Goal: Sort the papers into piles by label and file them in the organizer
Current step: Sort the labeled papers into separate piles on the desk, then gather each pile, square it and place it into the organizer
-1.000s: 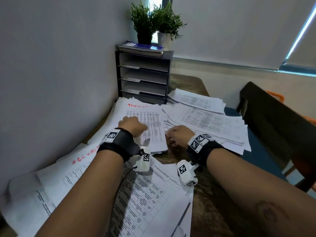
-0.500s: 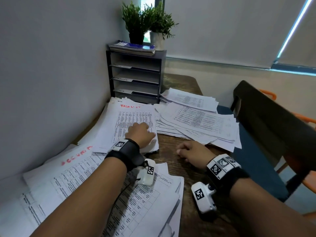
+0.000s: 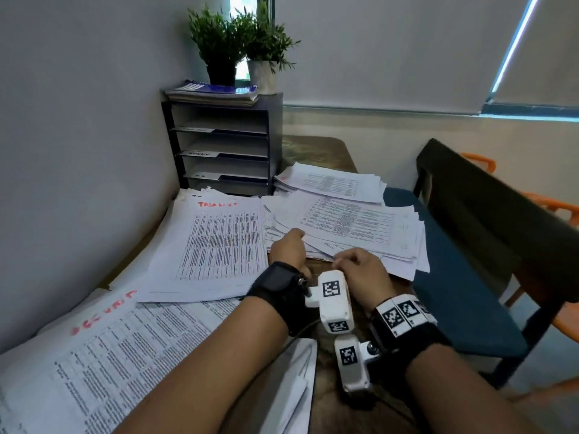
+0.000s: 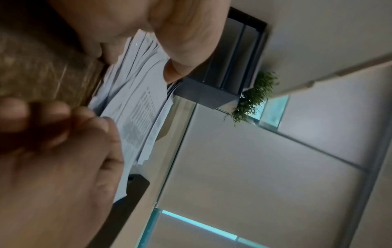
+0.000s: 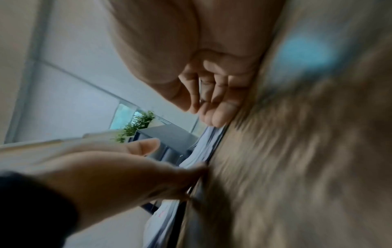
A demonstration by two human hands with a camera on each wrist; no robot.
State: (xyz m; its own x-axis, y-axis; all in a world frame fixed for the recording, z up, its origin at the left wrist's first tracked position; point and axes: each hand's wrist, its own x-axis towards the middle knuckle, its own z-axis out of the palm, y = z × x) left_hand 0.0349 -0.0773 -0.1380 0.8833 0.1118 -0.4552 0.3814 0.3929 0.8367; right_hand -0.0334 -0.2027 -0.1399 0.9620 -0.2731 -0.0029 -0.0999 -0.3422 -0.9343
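Observation:
A loose stack of printed papers lies mid-table in the head view. My left hand is at its near left corner, thumb over the top sheets and fingers tucked at the bottom edge. My right hand sits just right of it, fingers curled with their tips against the stack's near edge; no sheet shows between them and the thumb. The dark organizer stands at the back left against the wall. A pile headed in red lies to the left.
Another red-headed pile lies near my left forearm, and a further pile lies beside the organizer. Two potted plants and booklets sit on top of it. A dark chair stands right of the table. The wall runs along the left.
My left hand has left the red-headed pile and moved right to the middle stack's corner. My right hand has come forward from the bare table to the same stack's near edge.

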